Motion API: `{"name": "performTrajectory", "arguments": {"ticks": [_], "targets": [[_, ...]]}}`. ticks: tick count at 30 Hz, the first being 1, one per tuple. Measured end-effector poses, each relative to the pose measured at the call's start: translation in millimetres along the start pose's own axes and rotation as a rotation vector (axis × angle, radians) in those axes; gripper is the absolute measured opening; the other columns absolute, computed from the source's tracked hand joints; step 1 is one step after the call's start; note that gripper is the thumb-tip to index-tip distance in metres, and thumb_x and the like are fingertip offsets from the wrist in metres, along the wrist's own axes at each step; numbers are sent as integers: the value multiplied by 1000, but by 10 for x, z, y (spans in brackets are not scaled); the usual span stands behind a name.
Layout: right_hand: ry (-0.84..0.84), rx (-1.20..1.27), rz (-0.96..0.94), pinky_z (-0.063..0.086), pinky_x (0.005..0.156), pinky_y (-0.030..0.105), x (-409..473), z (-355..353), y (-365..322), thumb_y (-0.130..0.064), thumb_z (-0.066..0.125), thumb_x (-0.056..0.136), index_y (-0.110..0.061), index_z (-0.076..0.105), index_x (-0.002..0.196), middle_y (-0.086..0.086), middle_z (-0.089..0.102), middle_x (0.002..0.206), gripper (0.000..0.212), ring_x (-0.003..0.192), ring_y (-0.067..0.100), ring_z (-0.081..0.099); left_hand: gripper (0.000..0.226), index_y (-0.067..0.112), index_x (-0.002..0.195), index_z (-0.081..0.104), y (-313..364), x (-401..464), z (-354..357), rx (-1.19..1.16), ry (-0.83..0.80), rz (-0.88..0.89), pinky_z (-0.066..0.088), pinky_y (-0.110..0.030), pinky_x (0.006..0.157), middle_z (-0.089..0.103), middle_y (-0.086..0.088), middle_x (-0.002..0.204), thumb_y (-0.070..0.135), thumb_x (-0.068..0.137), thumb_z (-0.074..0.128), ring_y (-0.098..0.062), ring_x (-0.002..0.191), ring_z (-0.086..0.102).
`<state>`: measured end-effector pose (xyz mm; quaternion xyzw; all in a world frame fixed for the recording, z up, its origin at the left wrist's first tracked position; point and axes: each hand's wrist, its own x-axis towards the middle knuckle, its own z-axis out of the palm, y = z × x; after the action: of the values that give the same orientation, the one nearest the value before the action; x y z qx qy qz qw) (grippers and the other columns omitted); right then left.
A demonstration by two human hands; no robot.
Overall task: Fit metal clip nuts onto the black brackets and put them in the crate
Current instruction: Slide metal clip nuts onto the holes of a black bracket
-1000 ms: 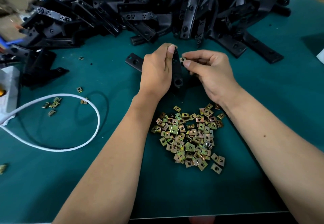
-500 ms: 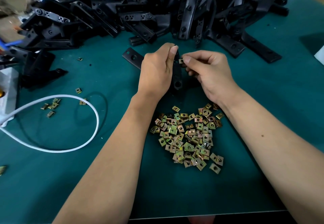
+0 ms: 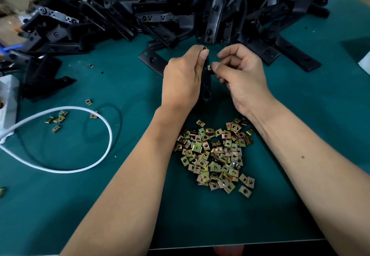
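Note:
My left hand (image 3: 183, 79) grips a black bracket (image 3: 206, 87) upright over the green mat, thumb on its top end. My right hand (image 3: 240, 77) pinches a small metal clip nut (image 3: 209, 67) against the bracket's right edge. Part of the bracket is hidden behind my left palm. A heap of brass-coloured clip nuts (image 3: 216, 155) lies on the mat just below my hands, between my forearms. No crate is in view.
A large pile of black brackets (image 3: 200, 11) fills the back of the table. A white cable (image 3: 84, 161) loops at the left beside a few stray clip nuts (image 3: 58, 119). A white box (image 3: 8, 99) sits at the left edge. The mat's front edge (image 3: 240, 243) is near me.
The clip nut in my right hand has shifted slightly lower along the bracket's edge. My right fingers have spread a little. My left hand keeps the bracket in place.

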<state>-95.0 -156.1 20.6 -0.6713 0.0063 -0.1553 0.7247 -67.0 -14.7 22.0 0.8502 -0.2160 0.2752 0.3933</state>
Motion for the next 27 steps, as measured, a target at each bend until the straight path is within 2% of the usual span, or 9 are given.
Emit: {"name": "performTrajectory", "arguments": {"ticks": [11, 15, 18, 20, 21, 23, 25, 27], "targets": [[-54, -47, -50, 45, 60, 19, -16, 19, 11, 2, 72, 87, -18, 61, 90, 0, 58, 69, 23, 65, 11, 51, 40, 2, 110, 67, 107, -10, 18, 47, -65, -26, 49, -49, 64, 66, -13, 76, 32, 111, 40, -37, 68, 59], [-59, -103, -59, 49, 62, 22, 20, -27, 31, -9, 76, 86, -17, 63, 98, -3, 64, 70, 19, 67, 10, 58, 40, 2, 112, 68, 90, -5, 3, 50, -71, -21, 50, -50, 65, 68, -13, 78, 32, 111, 41, -38, 70, 61], [-64, -198, 44, 55, 67, 26, 30, -29, 68, -25, 78, 89, -19, 60, 110, 0, 74, 78, 29, 70, 9, 66, 41, 2, 107, 67, 54, 2, -4, 78, -88, -53, 49, -49, 66, 67, -13, 78, 33, 111, 40, -37, 70, 60], [-92, -309, 84, 54, 63, 24, 26, -31, 69, -32, 75, 93, -20, 61, 107, -1, 73, 79, 24, 65, 6, 65, 43, 3, 104, 65, 1, 9, -19, 133, -53, -96, 46, -47, 64, 67, -14, 78, 35, 111, 38, -39, 71, 59], [-153, -376, 63, 51, 61, 23, 28, -45, 60, -33, 74, 94, -19, 63, 102, -2, 71, 76, 19, 63, 5, 63, 43, 3, 101, 64, -35, 15, -35, 161, -23, -127, 42, -45, 62, 67, -15, 78, 36, 111, 37, -40, 70, 58], [-418, -543, -30, 49, 65, 22, 38, -93, 10, -31, 76, 92, -18, 72, 93, -5, 71, 76, 15, 67, 3, 62, 42, 5, 90, 55, -116, 23, -82, 197, 41, -215, 29, -43, 61, 62, -16, 75, 37, 111, 37, -41, 68, 50], [-711, -736, -80, 47, 76, 21, 20, -106, -63, -33, 84, 84, -26, 79, 91, -16, 72, 83, 11, 80, 0, 64, 39, 11, 82, 45, -193, 28, -125, 191, 87, -305, 20, -39, 62, 52, -9, 68, 35, 112, 37, -36, 65, 42], [-862, -821, -82, 42, 78, 12, -10, -91, -113, -36, 89, 77, -35, 80, 94, -29, 66, 86, 20, 90, -1, 61, 39, 11, 80, 43, -249, 32, -132, 173, 106, -363, 17, -36, 61, 44, -3, 63, 33, 112, 36, -34, 65, 42]]}}
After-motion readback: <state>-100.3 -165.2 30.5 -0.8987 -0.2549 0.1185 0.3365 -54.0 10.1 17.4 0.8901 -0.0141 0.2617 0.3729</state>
